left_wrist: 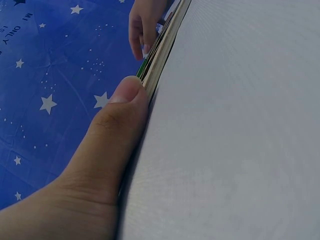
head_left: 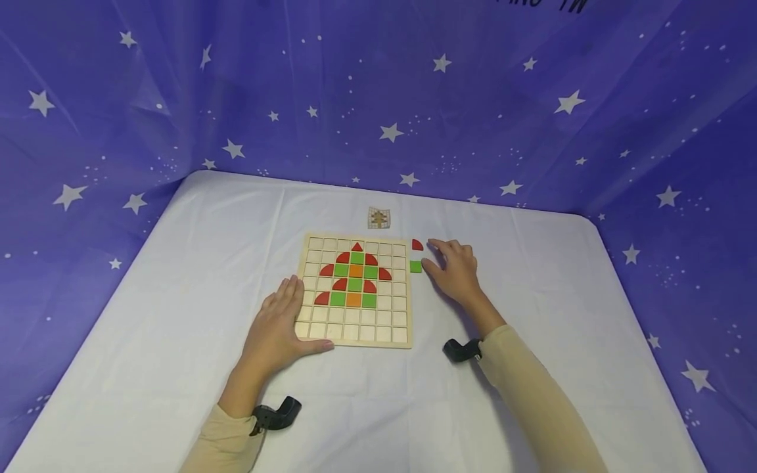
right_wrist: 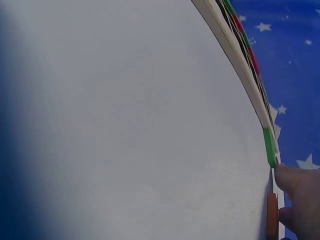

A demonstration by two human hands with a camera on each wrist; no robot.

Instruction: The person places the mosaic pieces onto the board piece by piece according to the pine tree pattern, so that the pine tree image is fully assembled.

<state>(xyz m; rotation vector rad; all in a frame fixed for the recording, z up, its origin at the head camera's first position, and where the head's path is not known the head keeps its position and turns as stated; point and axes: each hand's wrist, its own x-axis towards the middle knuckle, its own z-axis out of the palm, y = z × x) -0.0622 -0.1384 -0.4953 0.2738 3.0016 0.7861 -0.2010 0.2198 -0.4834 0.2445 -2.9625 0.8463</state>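
A square wooden grid board (head_left: 381, 334) bears several red, green and orange tiles in a tree shape. My left hand (head_left: 273, 332) rests at its lower left corner, fingers along the left edge, thumb (left_wrist: 127, 95) on the near edge. Off the right edge, my right hand (head_left: 455, 270) spreads thumb and index finger. Its thumb tip is at a green square tile (head_left: 416, 266); whether they touch I cannot tell. Just left of the index fingertip lies a red quarter-round tile (head_left: 417, 245). In the right wrist view an orange-brown piece (right_wrist: 272, 216) stands close to the fingers.
Behind the board lies a small card (head_left: 379, 218) with a tree pattern on a grid. A white cloth (head_left: 177, 282) covers the table. Blue starry drapes (head_left: 331, 92) stand at the back and sides. Each wrist wears a black camera mount (head_left: 278, 414).
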